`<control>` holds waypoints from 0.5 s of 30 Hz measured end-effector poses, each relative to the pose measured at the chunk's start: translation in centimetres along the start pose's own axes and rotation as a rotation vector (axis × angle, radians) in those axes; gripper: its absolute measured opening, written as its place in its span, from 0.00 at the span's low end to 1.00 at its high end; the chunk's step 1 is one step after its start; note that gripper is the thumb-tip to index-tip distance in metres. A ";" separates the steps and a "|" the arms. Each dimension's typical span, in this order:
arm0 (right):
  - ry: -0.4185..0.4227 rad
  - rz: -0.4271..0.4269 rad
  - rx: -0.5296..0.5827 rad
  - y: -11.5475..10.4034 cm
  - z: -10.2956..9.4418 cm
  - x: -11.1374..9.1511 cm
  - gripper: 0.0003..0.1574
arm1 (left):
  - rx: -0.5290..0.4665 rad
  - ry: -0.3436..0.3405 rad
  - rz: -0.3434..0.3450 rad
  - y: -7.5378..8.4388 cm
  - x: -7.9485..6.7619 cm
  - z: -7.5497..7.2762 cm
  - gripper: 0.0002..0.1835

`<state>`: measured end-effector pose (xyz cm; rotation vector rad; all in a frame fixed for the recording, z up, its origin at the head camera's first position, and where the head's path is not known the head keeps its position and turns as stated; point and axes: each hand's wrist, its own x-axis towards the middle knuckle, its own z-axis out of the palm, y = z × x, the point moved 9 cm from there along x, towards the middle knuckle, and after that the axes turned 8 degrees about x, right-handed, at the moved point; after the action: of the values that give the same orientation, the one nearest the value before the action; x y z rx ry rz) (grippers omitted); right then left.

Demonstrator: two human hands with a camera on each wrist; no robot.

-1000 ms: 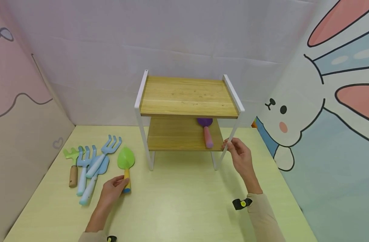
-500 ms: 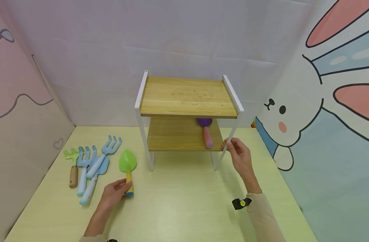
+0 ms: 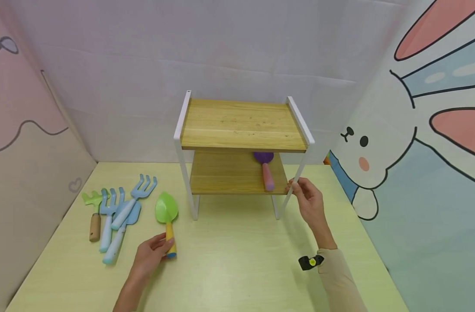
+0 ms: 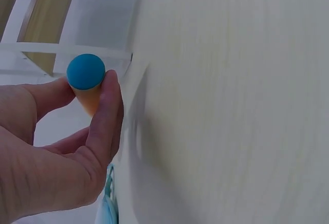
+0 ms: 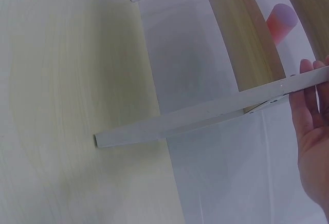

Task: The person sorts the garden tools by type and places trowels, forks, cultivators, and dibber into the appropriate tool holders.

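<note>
My left hand point(image 3: 153, 255) pinches the yellow handle of a green toy trowel point(image 3: 166, 207) between thumb and fingers. Its blade points away toward the back. In the left wrist view the handle's blue end point(image 4: 86, 72) faces the camera, above the tabletop. My right hand point(image 3: 308, 200) grips the white front right leg point(image 5: 205, 112) of a two-tier wooden shelf point(image 3: 243, 125), close to the lower board. On that lower board point(image 3: 225, 173) lies a purple trowel with a pink handle point(image 3: 267, 177); the upper board hides part of its blade.
Left of the green trowel lie several toy garden tools: a blue fork point(image 3: 134, 201), another blue fork point(image 3: 107, 221), a blue shovel point(image 3: 120, 236) and a green rake with a wooden handle point(image 3: 95, 221). Printed cloth walls point(image 3: 237, 52) stand behind and beside the table point(image 3: 237, 268).
My left hand has moved slightly to the right and nearer the front edge, carrying the green trowel with it. The right hand stays on the shelf leg.
</note>
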<state>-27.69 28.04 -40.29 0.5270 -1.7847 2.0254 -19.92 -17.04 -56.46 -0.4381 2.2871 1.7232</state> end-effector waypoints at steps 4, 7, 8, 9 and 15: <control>0.003 0.001 0.003 -0.1 0.1 0.0 0.10 | -0.008 0.009 0.003 0.4 -0.5 0.3 0.33; 0.006 -0.003 0.010 -0.1 0.1 0.0 0.10 | -0.014 0.020 0.005 0.5 -0.8 0.4 0.33; 0.007 -0.005 0.012 -0.2 0.2 0.0 0.10 | -0.022 0.020 0.007 0.5 -0.9 0.4 0.34; 0.007 -0.007 0.014 -0.2 0.2 0.0 0.10 | -0.028 0.022 0.007 0.5 -1.0 0.5 0.34; -0.004 -0.011 0.005 -0.1 0.0 0.0 0.10 | -0.087 0.030 0.023 0.7 -1.7 0.9 0.34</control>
<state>-27.62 28.03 -40.20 0.5408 -1.7758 2.0232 -18.59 -15.87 -55.49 -0.4590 2.2525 1.8444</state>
